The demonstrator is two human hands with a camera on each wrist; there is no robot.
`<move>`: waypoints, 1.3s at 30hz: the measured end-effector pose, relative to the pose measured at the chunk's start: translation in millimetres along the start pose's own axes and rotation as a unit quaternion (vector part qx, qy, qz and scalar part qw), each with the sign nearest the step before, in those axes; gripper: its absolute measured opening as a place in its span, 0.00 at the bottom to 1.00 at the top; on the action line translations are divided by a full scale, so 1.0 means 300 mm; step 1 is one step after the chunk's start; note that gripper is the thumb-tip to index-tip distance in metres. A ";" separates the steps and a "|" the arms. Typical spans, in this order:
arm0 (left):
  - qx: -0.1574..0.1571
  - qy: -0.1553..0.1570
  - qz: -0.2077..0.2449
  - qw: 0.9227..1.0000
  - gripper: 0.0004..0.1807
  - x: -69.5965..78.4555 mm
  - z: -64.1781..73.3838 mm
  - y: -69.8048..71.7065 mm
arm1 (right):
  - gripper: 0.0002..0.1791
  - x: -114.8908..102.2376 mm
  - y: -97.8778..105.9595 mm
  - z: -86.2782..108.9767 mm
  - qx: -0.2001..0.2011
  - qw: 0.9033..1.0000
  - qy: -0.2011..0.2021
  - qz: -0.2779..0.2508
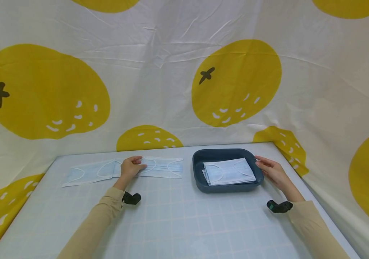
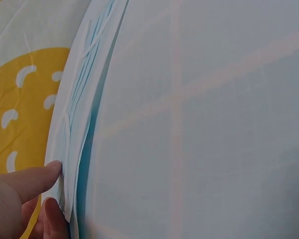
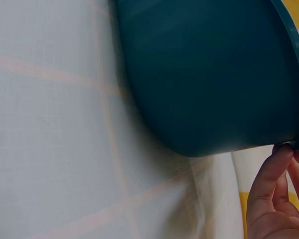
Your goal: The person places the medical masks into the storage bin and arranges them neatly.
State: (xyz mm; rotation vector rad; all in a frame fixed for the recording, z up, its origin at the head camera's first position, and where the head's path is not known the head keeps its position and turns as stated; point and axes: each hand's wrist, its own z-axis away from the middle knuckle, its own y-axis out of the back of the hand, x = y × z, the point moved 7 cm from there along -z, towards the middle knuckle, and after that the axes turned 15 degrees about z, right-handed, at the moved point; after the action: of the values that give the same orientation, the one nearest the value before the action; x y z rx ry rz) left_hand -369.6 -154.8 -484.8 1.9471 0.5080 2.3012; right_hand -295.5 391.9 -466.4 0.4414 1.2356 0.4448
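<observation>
A row of pleated light-blue face masks with white ear loops lies at the back left of the table, partly overlapping. My left hand (image 1: 130,168) is over the row, its thumb and fingertips pinching the near end of the right-hand face mask (image 1: 165,167). The left wrist view has the thumb (image 2: 42,179) against that mask (image 2: 82,99), part of the fingers being hidden. A dark blue-green plastic basin (image 1: 200,180) holds a small stack of face masks (image 1: 229,171). With thumb and fingers, my right hand (image 1: 275,174) grips the basin's right rim.
Another face mask (image 1: 88,173) lies at the row's left end. The table (image 1: 184,223) has a pale checked cover. Behind it hangs a white cloth (image 1: 158,90) with yellow fruit prints. Each wrist wears a black camera, the left one (image 1: 132,198) close above the tabletop.
</observation>
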 end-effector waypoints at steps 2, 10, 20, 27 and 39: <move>-0.001 0.002 0.000 1.000 0.24 0.000 0.001 -0.001 | 0.35 -0.001 0.000 0.001 -0.001 1.000 0.000 0.000; 0.004 0.008 -0.006 1.000 0.25 0.002 0.004 -0.004 | 0.35 -0.004 -0.002 0.004 -0.002 1.000 -0.002 0.002; 0.005 0.011 -0.004 1.000 0.25 -0.011 -0.003 -0.005 | 0.37 -0.006 0.001 0.010 0.003 1.000 0.004 -0.019; -0.018 0.003 -0.011 1.000 0.24 -0.007 0.001 -0.006 | 0.37 -0.014 0.002 0.017 0.003 1.000 0.004 -0.016; -0.098 0.020 -0.021 0.995 0.21 0.004 0.021 -0.005 | 0.36 -0.015 -0.001 0.015 0.006 1.000 0.001 -0.003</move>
State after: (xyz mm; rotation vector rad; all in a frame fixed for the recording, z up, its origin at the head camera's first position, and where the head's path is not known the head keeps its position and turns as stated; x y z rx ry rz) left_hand -364.0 -151.7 -483.2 1.7879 0.3101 2.2723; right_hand -292.4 388.7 -461.9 0.4472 1.2407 0.4330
